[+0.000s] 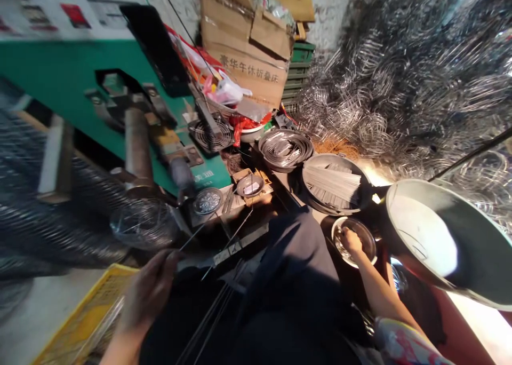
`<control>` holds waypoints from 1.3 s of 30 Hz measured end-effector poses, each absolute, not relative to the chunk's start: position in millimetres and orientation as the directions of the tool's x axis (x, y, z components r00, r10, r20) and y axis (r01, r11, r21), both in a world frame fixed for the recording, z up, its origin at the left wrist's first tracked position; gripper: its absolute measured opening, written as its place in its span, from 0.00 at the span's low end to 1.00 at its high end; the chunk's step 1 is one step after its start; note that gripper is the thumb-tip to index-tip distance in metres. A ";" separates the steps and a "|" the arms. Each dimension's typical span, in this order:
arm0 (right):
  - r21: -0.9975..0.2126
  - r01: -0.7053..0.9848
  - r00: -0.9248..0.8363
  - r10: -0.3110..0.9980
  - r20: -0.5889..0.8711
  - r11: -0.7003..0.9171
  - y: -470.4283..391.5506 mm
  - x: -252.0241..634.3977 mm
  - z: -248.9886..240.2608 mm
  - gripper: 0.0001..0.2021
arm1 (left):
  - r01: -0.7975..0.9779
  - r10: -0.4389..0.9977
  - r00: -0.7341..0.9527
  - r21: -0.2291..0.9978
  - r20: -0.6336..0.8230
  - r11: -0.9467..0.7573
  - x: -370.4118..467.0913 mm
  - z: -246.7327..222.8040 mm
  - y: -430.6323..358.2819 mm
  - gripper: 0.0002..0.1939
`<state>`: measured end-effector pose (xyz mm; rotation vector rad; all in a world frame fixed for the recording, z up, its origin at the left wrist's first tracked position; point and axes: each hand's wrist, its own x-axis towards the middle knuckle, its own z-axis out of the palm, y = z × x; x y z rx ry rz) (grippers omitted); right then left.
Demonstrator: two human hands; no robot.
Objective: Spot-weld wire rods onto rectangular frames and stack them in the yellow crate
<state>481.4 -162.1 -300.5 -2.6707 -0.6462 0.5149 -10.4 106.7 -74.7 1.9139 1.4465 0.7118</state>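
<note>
My left hand [154,285], smeared by motion, is closed around the end of a thin metal rod [192,237] that points up and to the right. It is low on the left, beneath a round wire piece [142,223] on the green machine [80,66]. My right hand [352,240] reaches into a white-rimmed bowl [373,261] of small shiny metal parts. Its fingers are bent together, and whatever they pinch is hidden. More thin rods [218,314] lie across my dark-clothed lap [296,279].
A pan of flat metal strips [332,183], a dish of coiled metal rings [286,149] and a large basin [472,237] stand to the right. Wire pieces [384,77] are heaped behind. A small dish of metal bits [207,200] sits beside the machine; a yellow crate [90,306] is lower left.
</note>
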 end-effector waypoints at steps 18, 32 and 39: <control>-0.726 0.684 0.281 0.943 0.177 -0.068 41.6 345.7 -140.4 0.12 | 0.596 0.931 0.314 0.724 0.189 -0.348 -23.6 -109.1 123.3 0.16; -0.971 -0.198 0.251 0.951 -0.180 -0.131 142.8 158.5 -146.5 0.18 | 0.576 0.968 0.082 0.781 0.239 -0.242 -24.7 -123.6 102.5 0.15; -0.937 -0.347 0.217 0.970 -0.107 -0.026 154.2 127.5 -138.5 0.17 | 0.537 0.975 -0.008 0.823 0.224 -0.185 -30.0 -133.9 95.4 0.15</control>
